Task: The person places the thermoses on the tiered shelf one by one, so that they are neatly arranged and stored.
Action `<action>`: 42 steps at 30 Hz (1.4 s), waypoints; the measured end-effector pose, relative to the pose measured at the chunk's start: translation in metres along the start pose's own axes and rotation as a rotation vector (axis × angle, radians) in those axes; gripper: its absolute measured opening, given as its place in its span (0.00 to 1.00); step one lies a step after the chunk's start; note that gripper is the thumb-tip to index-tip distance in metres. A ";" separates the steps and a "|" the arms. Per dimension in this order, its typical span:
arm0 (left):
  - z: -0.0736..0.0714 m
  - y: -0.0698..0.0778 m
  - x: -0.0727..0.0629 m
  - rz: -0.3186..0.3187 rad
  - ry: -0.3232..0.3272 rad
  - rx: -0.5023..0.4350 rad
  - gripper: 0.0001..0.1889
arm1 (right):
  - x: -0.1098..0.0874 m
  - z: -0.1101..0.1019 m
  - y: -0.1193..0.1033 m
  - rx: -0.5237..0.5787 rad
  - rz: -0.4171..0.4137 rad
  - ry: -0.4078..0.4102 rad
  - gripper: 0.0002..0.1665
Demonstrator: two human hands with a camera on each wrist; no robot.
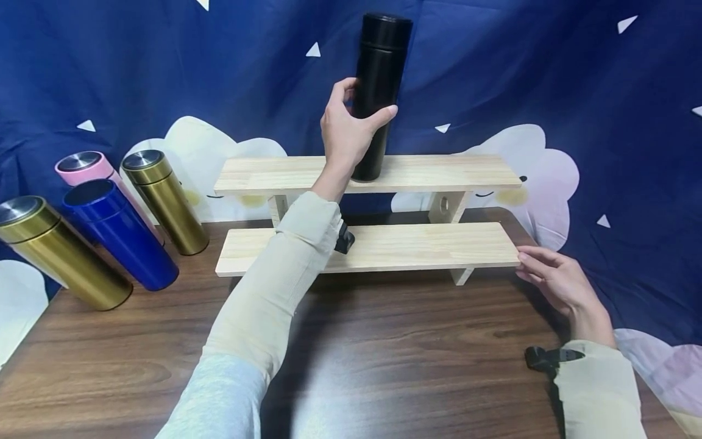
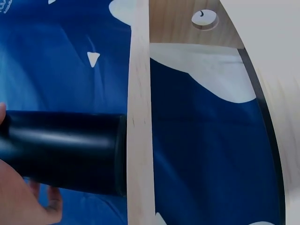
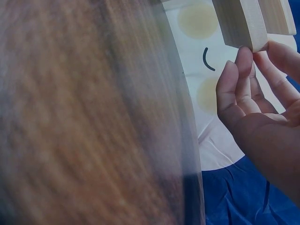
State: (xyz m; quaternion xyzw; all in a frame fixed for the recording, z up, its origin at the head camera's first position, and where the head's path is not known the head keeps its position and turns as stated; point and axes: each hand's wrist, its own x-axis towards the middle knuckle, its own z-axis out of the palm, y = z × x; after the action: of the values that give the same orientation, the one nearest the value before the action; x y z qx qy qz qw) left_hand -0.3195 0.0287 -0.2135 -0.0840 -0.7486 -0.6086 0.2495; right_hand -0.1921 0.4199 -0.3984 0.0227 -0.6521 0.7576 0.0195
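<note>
Fingers and thumb of my left hand (image 1: 351,125) wrap round a black thermos (image 1: 382,73). It stands slightly tilted over the upper board of a two-tier wooden shelf (image 1: 439,172). In the left wrist view, the base of the black thermos (image 2: 61,150) is right at the board's edge. At the shelf's right end, my right hand (image 1: 565,283) pinches the corner of the lower board (image 1: 417,247). The right wrist view has the right hand's fingertips (image 3: 243,56) at the end of that wooden board (image 3: 255,28).
On the left of the brown table (image 1: 417,341) stand a blue thermos (image 1: 123,235), a pink thermos (image 1: 82,167) and two gold thermoses, one in front (image 1: 71,262) and one behind (image 1: 172,207). A blue curtain (image 1: 247,67) with white clouds hangs close behind the shelf.
</note>
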 end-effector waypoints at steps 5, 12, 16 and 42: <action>0.005 0.002 0.002 -0.014 -0.002 -0.001 0.39 | 0.000 0.000 -0.002 0.013 -0.003 -0.008 0.13; 0.012 0.001 0.002 -0.042 -0.003 -0.010 0.39 | -0.001 0.000 -0.001 0.041 0.004 -0.017 0.14; 0.015 -0.001 0.001 -0.037 -0.010 -0.018 0.38 | -0.001 0.000 0.000 0.042 -0.004 -0.018 0.13; 0.009 -0.014 -0.003 -0.053 -0.012 -0.142 0.36 | 0.001 -0.001 0.001 0.028 -0.001 -0.012 0.14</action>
State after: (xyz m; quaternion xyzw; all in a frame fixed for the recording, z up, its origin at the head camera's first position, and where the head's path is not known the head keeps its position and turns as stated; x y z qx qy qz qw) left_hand -0.3256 0.0340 -0.2279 -0.0855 -0.7071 -0.6658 0.2222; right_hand -0.1929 0.4203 -0.3992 0.0280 -0.6415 0.7664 0.0157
